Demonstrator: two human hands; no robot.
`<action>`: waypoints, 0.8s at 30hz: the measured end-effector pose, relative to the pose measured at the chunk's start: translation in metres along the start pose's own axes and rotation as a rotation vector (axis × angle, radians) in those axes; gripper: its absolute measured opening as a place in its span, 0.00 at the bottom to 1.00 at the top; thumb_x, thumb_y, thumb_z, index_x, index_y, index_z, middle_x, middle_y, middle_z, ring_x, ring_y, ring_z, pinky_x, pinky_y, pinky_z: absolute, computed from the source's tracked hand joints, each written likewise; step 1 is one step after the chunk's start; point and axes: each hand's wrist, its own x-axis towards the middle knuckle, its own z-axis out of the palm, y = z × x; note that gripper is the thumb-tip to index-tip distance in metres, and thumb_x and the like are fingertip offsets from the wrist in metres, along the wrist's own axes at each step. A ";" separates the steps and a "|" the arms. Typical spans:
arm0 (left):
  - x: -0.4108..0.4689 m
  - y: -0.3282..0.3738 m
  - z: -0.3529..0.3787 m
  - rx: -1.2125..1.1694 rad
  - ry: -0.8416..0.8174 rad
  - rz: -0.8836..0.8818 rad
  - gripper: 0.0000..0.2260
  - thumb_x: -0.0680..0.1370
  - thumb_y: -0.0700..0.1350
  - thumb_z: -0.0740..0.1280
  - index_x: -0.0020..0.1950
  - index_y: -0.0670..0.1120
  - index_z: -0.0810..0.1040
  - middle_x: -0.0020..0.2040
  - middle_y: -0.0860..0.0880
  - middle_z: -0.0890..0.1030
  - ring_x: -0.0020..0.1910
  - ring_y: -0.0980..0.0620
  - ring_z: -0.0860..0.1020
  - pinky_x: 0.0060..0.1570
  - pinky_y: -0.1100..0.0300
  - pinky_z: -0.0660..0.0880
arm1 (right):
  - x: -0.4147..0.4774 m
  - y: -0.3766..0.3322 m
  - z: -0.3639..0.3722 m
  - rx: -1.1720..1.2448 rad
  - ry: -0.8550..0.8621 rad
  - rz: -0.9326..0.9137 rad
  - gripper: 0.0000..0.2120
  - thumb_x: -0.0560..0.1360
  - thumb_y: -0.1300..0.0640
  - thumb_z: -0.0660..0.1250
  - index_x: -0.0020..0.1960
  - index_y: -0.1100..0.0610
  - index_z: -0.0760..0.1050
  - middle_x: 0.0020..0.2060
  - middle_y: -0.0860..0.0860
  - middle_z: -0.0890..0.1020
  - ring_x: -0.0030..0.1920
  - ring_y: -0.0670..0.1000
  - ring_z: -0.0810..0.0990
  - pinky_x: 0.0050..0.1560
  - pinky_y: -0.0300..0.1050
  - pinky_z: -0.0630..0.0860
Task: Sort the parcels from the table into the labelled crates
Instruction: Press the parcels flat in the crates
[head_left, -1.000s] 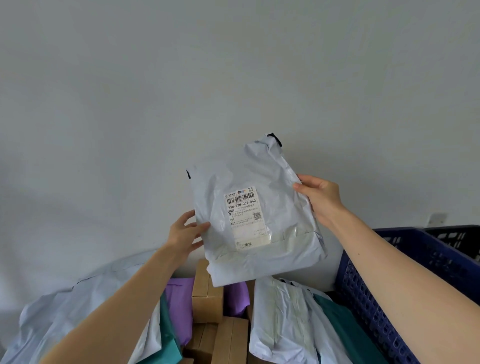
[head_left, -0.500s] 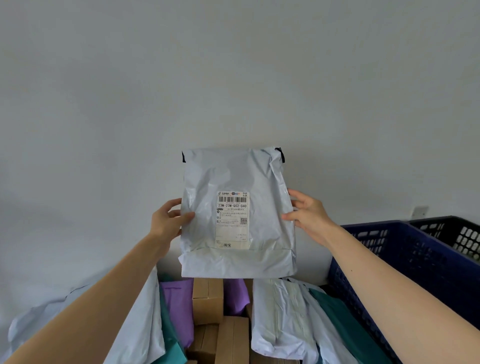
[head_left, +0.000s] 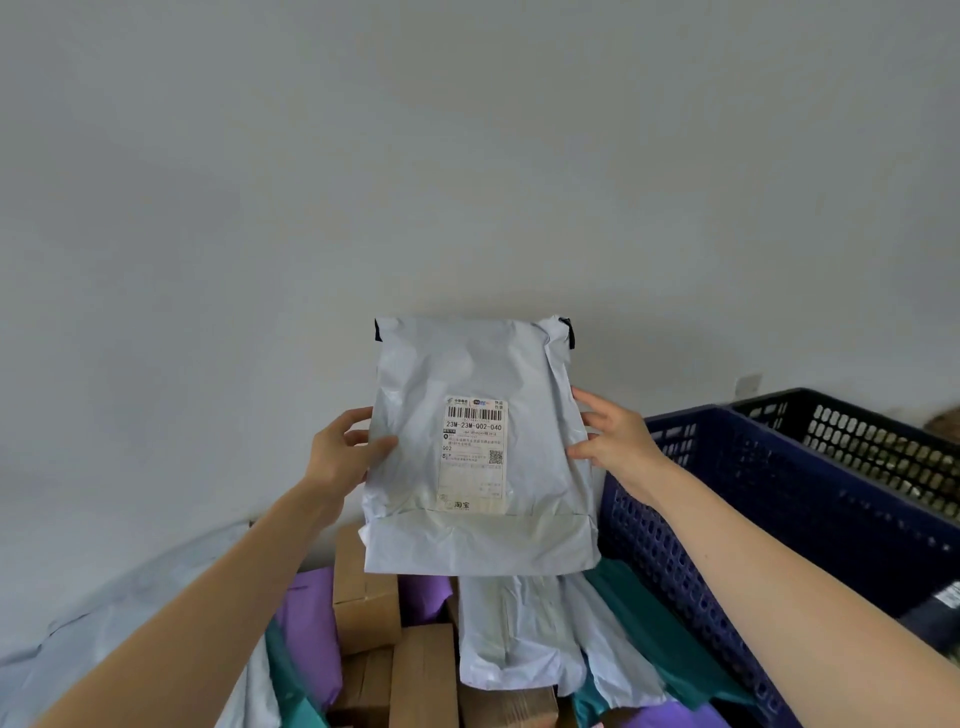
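Observation:
I hold a pale grey plastic mailer bag (head_left: 467, 374) upright in front of the wall, its white shipping label (head_left: 472, 452) facing me. My left hand (head_left: 345, 452) pinches the bag's left edge and my right hand (head_left: 615, 441) grips its right edge. Below it lies a heap of parcels: brown cardboard boxes (head_left: 363, 608), purple bags (head_left: 309, 623), another pale grey bag (head_left: 514, 634) and teal bags (head_left: 654, 623). A dark blue crate (head_left: 737, 499) stands at the right, its label hidden.
A black crate (head_left: 857, 441) sits behind the blue one at the far right, and a dark parcel (head_left: 940, 608) lies inside the blue crate. A large pale grey bag (head_left: 104, 613) lies at the lower left. A plain white wall fills the background.
The mailer bag went from tilted to upright and square to me, with both hands shifted to its side edges. My view turned slightly right, showing more of the crates.

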 end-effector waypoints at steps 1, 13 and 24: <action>-0.002 0.003 0.008 0.008 -0.013 0.006 0.19 0.73 0.37 0.73 0.61 0.49 0.77 0.49 0.43 0.82 0.49 0.42 0.82 0.53 0.42 0.79 | -0.003 0.002 -0.007 0.003 0.010 0.001 0.41 0.65 0.77 0.70 0.70 0.45 0.70 0.51 0.44 0.79 0.55 0.45 0.78 0.43 0.37 0.78; -0.063 0.028 0.148 0.070 -0.114 0.059 0.16 0.71 0.37 0.75 0.55 0.52 0.78 0.45 0.45 0.83 0.41 0.46 0.82 0.47 0.47 0.81 | -0.081 0.028 -0.154 0.053 0.116 -0.027 0.41 0.64 0.79 0.68 0.68 0.45 0.72 0.49 0.47 0.84 0.50 0.44 0.82 0.43 0.39 0.81; -0.156 0.028 0.305 0.031 -0.175 0.018 0.15 0.71 0.37 0.75 0.53 0.50 0.78 0.42 0.45 0.83 0.41 0.48 0.83 0.39 0.55 0.79 | -0.153 0.052 -0.322 -0.023 0.146 -0.018 0.40 0.63 0.78 0.68 0.66 0.44 0.74 0.49 0.46 0.83 0.51 0.42 0.81 0.42 0.37 0.79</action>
